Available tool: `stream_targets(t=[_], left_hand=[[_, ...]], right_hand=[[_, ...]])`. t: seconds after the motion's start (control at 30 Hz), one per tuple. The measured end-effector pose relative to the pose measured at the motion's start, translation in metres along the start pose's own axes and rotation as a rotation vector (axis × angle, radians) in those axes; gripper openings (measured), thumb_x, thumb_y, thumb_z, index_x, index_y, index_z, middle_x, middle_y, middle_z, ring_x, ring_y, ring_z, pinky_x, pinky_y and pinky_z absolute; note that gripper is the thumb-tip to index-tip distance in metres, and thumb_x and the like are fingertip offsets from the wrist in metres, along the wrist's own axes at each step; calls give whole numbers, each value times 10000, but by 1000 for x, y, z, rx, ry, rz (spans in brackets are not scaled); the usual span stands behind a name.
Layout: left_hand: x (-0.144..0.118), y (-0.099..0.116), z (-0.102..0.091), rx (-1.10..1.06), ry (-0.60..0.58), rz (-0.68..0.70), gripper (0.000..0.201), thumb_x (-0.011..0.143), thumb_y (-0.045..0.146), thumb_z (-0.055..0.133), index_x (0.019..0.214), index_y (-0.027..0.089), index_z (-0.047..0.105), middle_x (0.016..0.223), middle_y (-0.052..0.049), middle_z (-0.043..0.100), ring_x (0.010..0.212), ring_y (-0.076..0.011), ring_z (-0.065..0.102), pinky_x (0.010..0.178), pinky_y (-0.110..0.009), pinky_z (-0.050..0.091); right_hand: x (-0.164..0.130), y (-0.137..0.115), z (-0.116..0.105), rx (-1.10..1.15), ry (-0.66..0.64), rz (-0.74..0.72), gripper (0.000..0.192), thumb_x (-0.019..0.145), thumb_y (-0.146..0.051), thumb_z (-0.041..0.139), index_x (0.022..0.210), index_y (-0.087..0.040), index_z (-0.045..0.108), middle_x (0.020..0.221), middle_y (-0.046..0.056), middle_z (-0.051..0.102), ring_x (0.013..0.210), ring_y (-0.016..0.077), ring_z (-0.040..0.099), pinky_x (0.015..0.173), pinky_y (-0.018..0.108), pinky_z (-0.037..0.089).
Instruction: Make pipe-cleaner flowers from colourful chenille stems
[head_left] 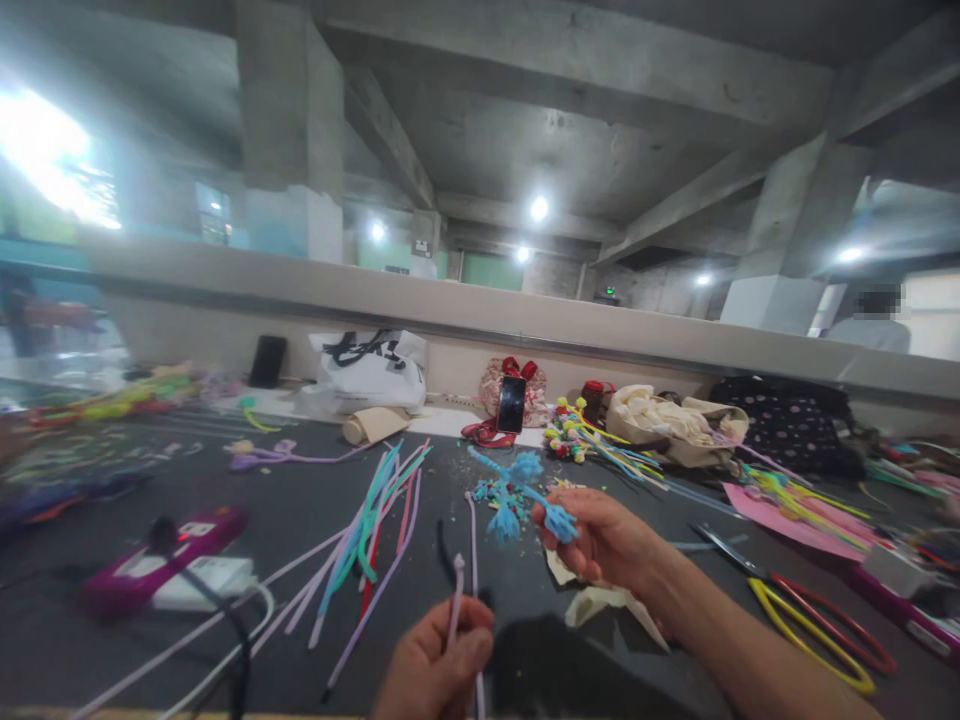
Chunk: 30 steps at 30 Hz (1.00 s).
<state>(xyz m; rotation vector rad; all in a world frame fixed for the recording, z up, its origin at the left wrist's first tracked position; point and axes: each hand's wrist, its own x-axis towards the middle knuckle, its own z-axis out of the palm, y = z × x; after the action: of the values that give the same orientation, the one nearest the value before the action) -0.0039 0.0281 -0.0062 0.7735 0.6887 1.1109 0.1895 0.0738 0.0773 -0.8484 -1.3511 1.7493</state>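
While the right hand [600, 540] pinches a blue fuzzy-wire figure [517, 495] at its lower end, the figure's long axis runs from the fingers up toward ten o'clock, its tufted arms spreading above the dark counter [300, 530]. That grip is closed tight on the figure's bottom tuft. At six o'clock in the view, the left hand [435, 665] closes its grip round a pale pink fuzzy wire [456, 590], which stands nearly upright and points to twelve o'clock.

At nine o'clock from the hands, a fan of loose blue, pink and purple wires [367, 540] lies slanting on the counter, with a purple power strip [161, 560] farther out toward eight o'clock. Scissors with red and yellow handles [817, 620] lie at four o'clock. Toward twelve o'clock a phone [511, 404] stands propped upright, flanked by bags and finished wire flowers [570, 430] against a low concrete wall [525, 325]. Beyond it rise concrete pillars and beams under ceiling lamps; another person sits at two o'clock.
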Motion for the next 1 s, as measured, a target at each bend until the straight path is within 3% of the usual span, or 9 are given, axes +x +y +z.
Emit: stream_targets(t=[0.17,0.23,0.33,0.4,0.53,0.63,0.77,0.9,1.0], left_hand=[[-1,19,-6,-111,96,52,297,540,374,708,667,170,532,328,138,262,304,4,149,325,-114,112],[-1,29,-10,-68,206,156,269,542,334,708,693,166,561,362,116,355,318,-3,248,341,-106,202],[-2,44,-19,224,418,409,306,546,290,700,818,173,624,604,41,578,504,-46,469,487,-122,370],[-4,52,-24,504,478,568,327,598,291,657,910,198,629,757,21,612,603,-75,509,554,-141,401],[-7,56,-28,990,367,833,306,686,263,577,988,222,612,710,17,573,596,-97,534,566,-169,428],[-10,51,-28,1230,267,993,274,707,237,561,974,228,617,717,2,567,632,-105,574,593,-170,448],[-13,41,-28,1452,293,1118,212,728,244,541,923,247,624,768,-14,567,591,-94,583,552,-166,451],[-14,37,-28,1527,286,1201,197,718,190,527,879,237,629,753,-18,574,529,-86,557,496,-166,427],[-13,38,-28,1348,230,1228,202,730,163,504,860,227,645,750,-29,591,582,-92,574,530,-157,429]], right_hand=[[0,13,27,87,-20,19,241,765,-265,487,833,-75,619,599,24,608,296,35,498,263,107,321],[-1,16,32,104,-20,40,250,769,-247,472,838,-63,626,588,27,607,297,39,507,253,103,309],[-4,18,35,102,-29,82,281,774,-241,451,840,-38,633,556,30,597,300,43,513,252,96,303],[-7,18,35,79,-39,108,284,769,-231,449,834,-29,638,528,27,590,290,42,502,251,97,307],[-14,19,33,27,-59,117,288,751,-211,447,824,-18,648,481,38,596,255,43,463,239,109,300],[-19,18,33,-3,-69,142,291,735,-203,454,851,-19,648,464,46,602,246,47,449,234,118,297],[-22,15,34,-42,-68,147,254,707,-200,501,800,-26,660,447,31,592,250,45,450,234,112,295],[-23,11,39,-66,-87,150,231,708,-204,519,800,-45,659,462,25,602,256,39,453,237,107,280],[-25,8,43,-35,-114,151,360,779,-351,458,814,-48,649,452,34,598,242,38,440,231,112,245]])
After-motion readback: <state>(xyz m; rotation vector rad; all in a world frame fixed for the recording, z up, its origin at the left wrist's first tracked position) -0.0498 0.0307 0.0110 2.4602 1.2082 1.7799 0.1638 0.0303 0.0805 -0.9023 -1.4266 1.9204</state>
